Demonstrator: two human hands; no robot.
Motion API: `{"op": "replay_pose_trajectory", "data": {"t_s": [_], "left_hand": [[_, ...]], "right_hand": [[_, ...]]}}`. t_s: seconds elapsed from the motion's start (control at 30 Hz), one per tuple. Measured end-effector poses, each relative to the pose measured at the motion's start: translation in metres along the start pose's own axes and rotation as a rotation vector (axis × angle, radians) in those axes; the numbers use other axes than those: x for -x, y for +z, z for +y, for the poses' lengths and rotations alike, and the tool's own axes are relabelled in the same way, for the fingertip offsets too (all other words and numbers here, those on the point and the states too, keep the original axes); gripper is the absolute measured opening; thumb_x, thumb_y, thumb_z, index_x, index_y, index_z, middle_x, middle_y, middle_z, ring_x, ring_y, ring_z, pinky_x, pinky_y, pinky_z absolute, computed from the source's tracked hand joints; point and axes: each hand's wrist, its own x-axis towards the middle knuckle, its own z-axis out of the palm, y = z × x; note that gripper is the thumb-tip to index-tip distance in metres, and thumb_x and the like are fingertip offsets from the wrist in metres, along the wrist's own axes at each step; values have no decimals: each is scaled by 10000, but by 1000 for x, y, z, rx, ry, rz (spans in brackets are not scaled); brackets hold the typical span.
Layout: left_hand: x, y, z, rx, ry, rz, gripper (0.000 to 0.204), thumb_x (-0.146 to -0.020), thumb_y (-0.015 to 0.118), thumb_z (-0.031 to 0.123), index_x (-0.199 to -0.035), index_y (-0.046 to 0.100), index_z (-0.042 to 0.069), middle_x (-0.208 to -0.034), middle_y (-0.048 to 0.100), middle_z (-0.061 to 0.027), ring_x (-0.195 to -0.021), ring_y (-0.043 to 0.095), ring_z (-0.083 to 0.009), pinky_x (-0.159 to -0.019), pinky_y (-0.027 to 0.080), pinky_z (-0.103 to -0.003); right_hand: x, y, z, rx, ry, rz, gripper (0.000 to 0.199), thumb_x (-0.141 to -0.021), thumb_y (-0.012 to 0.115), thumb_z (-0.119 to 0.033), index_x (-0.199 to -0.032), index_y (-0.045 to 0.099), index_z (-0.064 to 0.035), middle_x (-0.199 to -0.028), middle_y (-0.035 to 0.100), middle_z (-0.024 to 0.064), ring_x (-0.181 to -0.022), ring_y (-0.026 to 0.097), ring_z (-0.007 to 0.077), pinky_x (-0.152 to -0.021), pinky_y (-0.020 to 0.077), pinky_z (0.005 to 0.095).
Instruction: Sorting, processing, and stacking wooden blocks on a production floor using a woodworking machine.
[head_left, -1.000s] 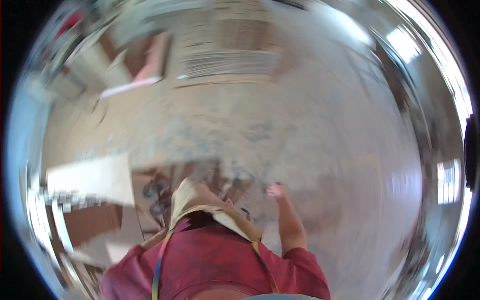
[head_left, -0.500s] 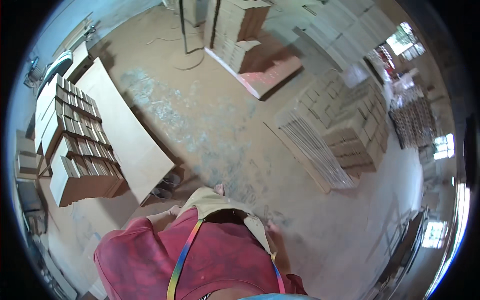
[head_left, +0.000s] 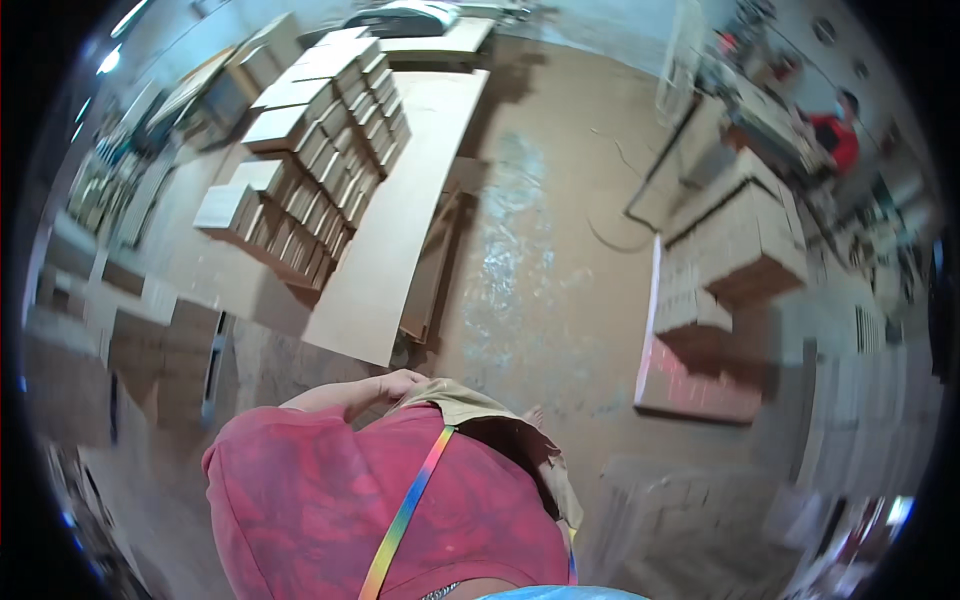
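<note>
My left hand (head_left: 402, 384) is bent in front of my body, beside the left edge of the tan apron (head_left: 470, 403). Its fingertips are hidden at the apron's edge, so I cannot make out whether it grips the cloth. The apron hangs from a rainbow-coloured strap (head_left: 408, 510) over my red shirt, and its top gapes open. My right hand is out of sight. Ahead to the left, nearest my left hand, is a long pale board (head_left: 405, 215). Beyond it stand stacks of flat wooden pieces (head_left: 315, 165).
Cardboard stacks (head_left: 735, 245) stand on a pinkish base (head_left: 690, 385) to the right. A dark upright pole (head_left: 662, 160) rises near a cable on the floor. A person in red (head_left: 838, 140) is by machinery at the far right. Large panels (head_left: 870, 420) lie at the right.
My view has swung left, bringing the wooden stacks and board toward the middle and the person in red into sight. My left hand shows more fully; my right hand has left view.
</note>
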Motion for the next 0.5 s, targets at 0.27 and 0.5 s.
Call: {"op": "replay_pose_trajectory", "data": {"t_s": [0.27,0.5], "left_hand": [[-7,83,46,-99,149,395,218,-933,736,197,-1073,839,65,-907,761,39,-821,633,-117,-809,545,-291],[-64,141,120,-109,242,469,279,-892,730,190,-1113,831,53,-877,746,19,-800,622,-151,-784,554,-333]], "right_hand": [[-131,118,-381,170,-122,-23,296,-1138,584,-287,-952,591,-57,-738,567,60,-563,589,175,-428,434,297],[-203,180,-500,394,-82,-130,338,-1146,587,-345,-981,622,-52,-756,578,74,-605,614,196,-480,506,312]]}}
